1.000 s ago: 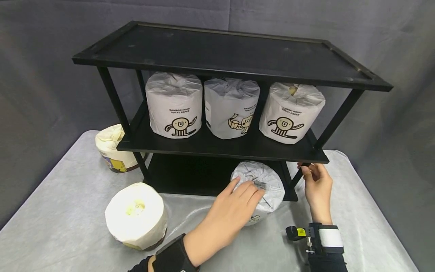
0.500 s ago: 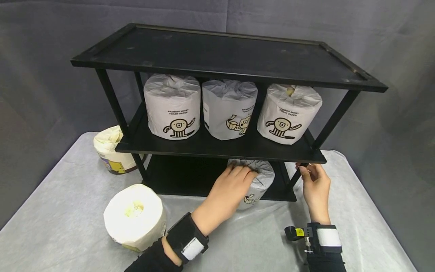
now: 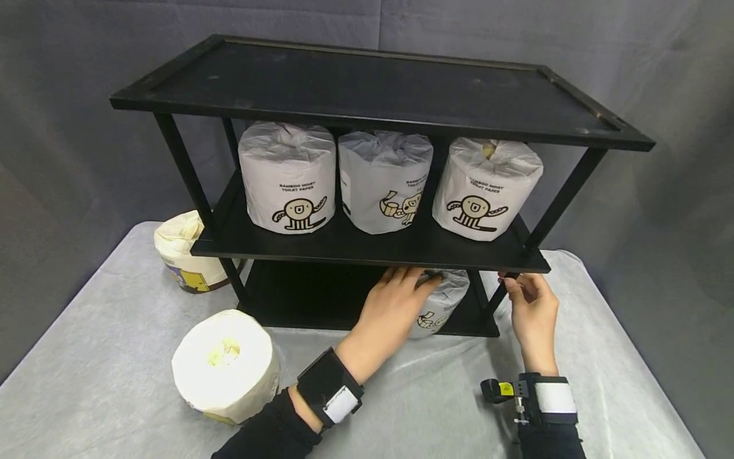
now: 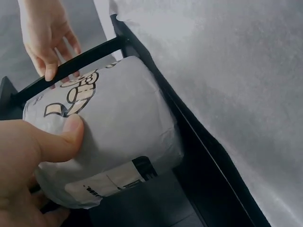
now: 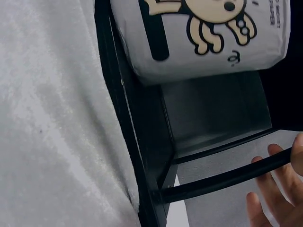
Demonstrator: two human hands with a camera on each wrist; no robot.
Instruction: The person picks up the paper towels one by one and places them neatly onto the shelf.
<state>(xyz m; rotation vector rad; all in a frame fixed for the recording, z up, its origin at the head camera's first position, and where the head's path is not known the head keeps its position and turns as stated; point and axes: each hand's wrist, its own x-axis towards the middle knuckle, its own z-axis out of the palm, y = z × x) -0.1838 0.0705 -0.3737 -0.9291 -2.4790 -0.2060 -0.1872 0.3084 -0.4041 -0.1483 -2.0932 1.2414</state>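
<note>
- Right now a wrapped toilet paper roll point(image 3: 440, 303) sits on the bottom shelf point(image 3: 321, 299) of a black 3-tier rack point(image 3: 373, 95), at its right end, just behind the front edge.
- The left hand point(image 3: 392, 306) grips this roll, fingers curled over its top; in the left wrist view the thumb point(image 4: 61, 137) presses against the paper wrapper point(image 4: 123, 123).
- The right hand point(image 3: 530, 306) pinches the slanted front right leg point(image 3: 497, 299) of the rack, just beside the roll; its fingers wrap the bar.
- On the middle shelf point(image 3: 367, 245) stand 3 wrapped rolls point(image 3: 381, 182) upright in a row, each printed with a cartoon figure.
- An unwrapped roll point(image 3: 225, 364) lies on the white cloth point(image 3: 115, 357) in front of the rack at left, well apart from both hands.
- Another roll in a yellowish wrapper point(image 3: 183, 252) stands beside the rack's left legs.
</note>
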